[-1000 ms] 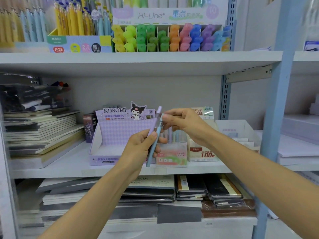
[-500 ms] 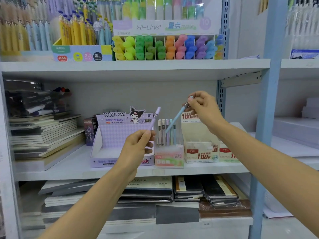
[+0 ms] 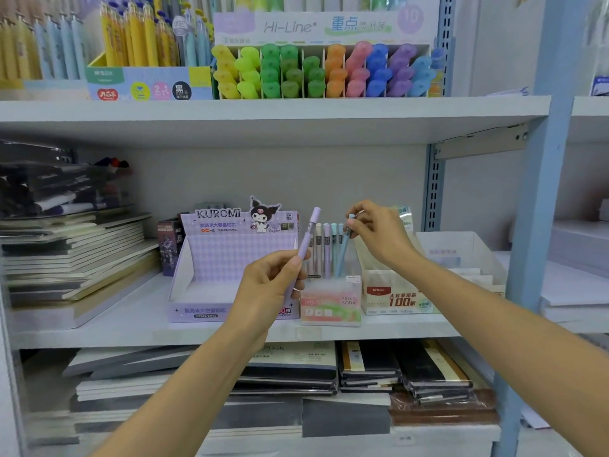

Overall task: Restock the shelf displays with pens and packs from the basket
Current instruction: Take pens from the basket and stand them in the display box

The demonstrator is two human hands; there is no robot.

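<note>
Pale blue plastic shows between the fingertips of the right hand (image 3: 379, 235), which pinches the blue pen (image 3: 343, 253) by its cap end. The left hand (image 3: 267, 288) is curled round the lower half of a lilac pen (image 3: 308, 237), holding it tilted with the cap up. The two hands are apart, each clamped on its own pen.

A second ago both pens lay together in the left hand while the right took hold of the blue one. Half a second ago the blue pen hung slanted in the air above the display. Now it is nearly upright, and its lower end has gone down among the standing pens (image 3: 326, 249) in the small pink-and-green display box (image 3: 329, 310) on the middle shelf (image 3: 131, 328). Whether its tip has reached the bottom I cannot tell.

So one pen looks almost placed, needing only to be let go. The lilac pen is probably next for the same box, just beside the left hand. To the left of the box stands the purple Kuromi box (image 3: 230, 255), its tray showing no stock. The basket is out of view.
</note>
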